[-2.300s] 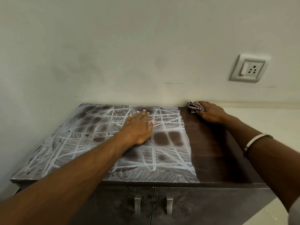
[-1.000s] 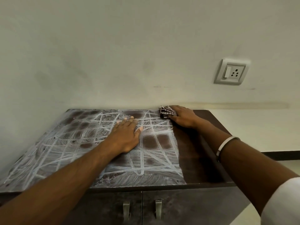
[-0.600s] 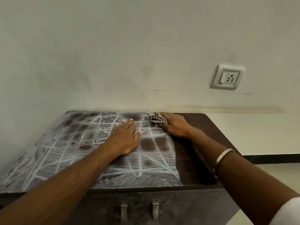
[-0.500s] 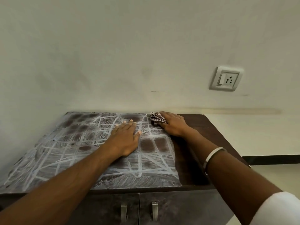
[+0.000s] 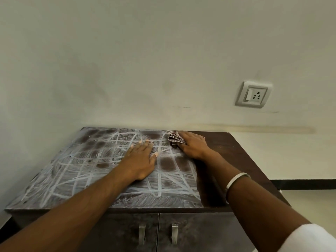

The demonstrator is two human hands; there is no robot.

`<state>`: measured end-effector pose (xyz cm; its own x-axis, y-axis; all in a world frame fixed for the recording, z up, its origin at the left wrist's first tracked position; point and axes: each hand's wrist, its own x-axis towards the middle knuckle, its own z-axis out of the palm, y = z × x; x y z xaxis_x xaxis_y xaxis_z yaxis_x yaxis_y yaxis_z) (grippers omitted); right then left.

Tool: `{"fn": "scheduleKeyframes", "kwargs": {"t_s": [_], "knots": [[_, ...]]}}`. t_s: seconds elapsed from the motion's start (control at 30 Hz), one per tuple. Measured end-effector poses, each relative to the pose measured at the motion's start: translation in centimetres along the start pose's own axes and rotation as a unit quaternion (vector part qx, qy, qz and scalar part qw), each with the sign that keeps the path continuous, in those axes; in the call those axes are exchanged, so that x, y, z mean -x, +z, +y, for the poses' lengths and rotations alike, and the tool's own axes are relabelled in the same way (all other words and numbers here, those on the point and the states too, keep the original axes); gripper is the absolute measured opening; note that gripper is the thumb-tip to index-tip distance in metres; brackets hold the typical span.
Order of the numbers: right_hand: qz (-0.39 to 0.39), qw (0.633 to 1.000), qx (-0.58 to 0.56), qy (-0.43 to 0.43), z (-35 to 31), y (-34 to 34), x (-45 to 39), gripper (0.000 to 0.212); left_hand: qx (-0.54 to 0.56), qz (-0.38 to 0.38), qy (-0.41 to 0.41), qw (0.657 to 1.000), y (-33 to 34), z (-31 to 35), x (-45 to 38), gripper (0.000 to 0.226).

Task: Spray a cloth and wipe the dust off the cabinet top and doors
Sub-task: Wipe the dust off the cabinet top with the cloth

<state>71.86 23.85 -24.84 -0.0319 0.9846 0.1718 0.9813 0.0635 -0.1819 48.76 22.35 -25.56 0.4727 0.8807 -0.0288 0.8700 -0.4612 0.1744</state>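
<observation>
Plain domestic room, likely a home: low dark cabinet with two doors against painted wall; switch-socket plate; dark skirting along floor.

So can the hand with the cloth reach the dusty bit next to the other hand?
Probably yes. The right hand presses the cloth at the dust's back edge on the cabinet top, and nothing lies between it and the streaked patch beside the left hand, which rests flat.
</observation>
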Motion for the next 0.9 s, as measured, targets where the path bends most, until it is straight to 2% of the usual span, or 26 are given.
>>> {"fn": "scheduleKeyframes", "kwargs": {"t_s": [0.2,0.37,0.6,0.8,0.9], "knots": [[-0.007,0.998,-0.031,-0.058,0.8,0.0,3.0,0.056,0.000,0.000,0.000,1.000,0.0,0.3,0.6,0.061],[-0.016,1.000,-0.020,-0.007,0.3,-0.7,2.9,0.056,0.005,-0.003,-0.004,1.000,0.3,0.1,1.2,0.061],[0.000,0.997,-0.044,-0.068,0.4,-0.2,5.6,0.054,0.007,-0.001,-0.006,1.000,0.0,0.6,1.9,0.061],[-0.015,1.000,-0.025,-0.006,-0.5,-0.9,5.1,0.054,0.006,-0.004,-0.010,1.000,0.0,0.9,3.2,0.061],[-0.011,0.999,-0.034,-0.034,-1.3,-0.6,6.2,0.054,0.006,-0.010,-0.013,1.000,-0.3,1.3,3.5,0.061]]}}
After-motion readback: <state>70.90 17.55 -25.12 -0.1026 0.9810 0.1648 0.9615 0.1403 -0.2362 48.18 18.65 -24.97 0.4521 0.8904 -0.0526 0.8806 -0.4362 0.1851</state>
